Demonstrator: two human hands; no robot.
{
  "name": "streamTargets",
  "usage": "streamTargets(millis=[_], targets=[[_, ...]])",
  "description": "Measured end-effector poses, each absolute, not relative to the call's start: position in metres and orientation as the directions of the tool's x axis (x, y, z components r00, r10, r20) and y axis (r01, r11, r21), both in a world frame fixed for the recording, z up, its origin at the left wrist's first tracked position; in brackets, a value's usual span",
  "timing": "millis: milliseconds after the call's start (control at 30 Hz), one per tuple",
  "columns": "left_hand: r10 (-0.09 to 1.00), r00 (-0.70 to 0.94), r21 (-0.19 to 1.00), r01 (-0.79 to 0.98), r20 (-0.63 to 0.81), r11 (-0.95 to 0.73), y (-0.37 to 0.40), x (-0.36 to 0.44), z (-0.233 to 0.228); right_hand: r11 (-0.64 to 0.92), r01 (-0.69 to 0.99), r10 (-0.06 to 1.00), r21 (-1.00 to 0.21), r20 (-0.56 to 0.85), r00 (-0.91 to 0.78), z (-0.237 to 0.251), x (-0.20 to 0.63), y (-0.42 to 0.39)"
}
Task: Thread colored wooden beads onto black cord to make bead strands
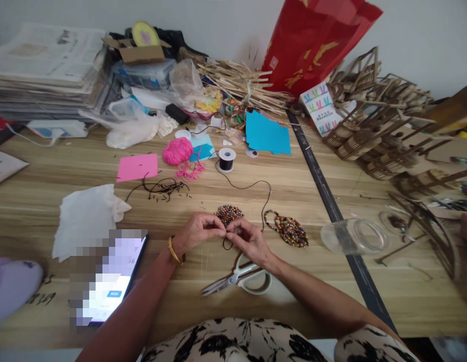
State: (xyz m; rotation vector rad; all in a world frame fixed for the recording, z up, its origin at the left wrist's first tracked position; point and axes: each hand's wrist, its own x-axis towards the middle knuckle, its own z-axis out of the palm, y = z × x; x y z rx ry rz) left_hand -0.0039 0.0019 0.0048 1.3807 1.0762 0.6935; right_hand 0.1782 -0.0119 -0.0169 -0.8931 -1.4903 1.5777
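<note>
My left hand [198, 231] and my right hand [251, 242] meet fingertip to fingertip in a pinch. Between them is a thin black cord [269, 193], a small loop of which hangs just below the fingertips. It trails back to a white spool of black cord [226, 160]. Right behind my fingers lies a heap of small multicoloured beads [230, 214]. Strung bead strands [291, 230] are coiled to the right of my right hand. Scissors [237, 277] with pale handles rest below my hands, blades toward the left. Whether a bead sits between the fingertips is hidden.
A lit phone [116, 281] and crumpled white paper [86, 218] lie at left. Black cord scraps [165, 188], pink yarn [177, 151] and blue sheets [267, 133] are farther back. A clear jar [354, 236] lies on its side at right, near several woven baskets [384, 156].
</note>
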Motion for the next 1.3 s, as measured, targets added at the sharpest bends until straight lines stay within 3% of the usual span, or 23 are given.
streamTargets(millis=[333, 633, 967, 1300], targets=[[0.922, 0.365, 0.985, 0.15, -0.132, 0.082, 0.003, -0.008, 0.006, 0.04, -0.021, 0.873, -0.999, 0.045, -0.486, -0.012, 0.179, -0.013], [0.916, 0.38, 0.985, 0.153, -0.128, 0.074, 0.0, -0.003, 0.005, -0.005, -0.112, 0.882, -0.994, 0.048, -0.469, -0.019, 0.178, -0.012], [0.932, 0.342, 0.98, 0.194, -0.118, 0.052, 0.002, -0.004, 0.009, -0.036, -0.063, 0.898, -0.997, -0.005, -0.439, -0.021, 0.178, -0.012], [0.968, 0.246, 0.955, 0.296, -0.038, -0.037, 0.004, -0.009, 0.0, 0.099, -0.014, 0.927, -0.995, 0.097, -0.362, -0.024, 0.181, -0.009]])
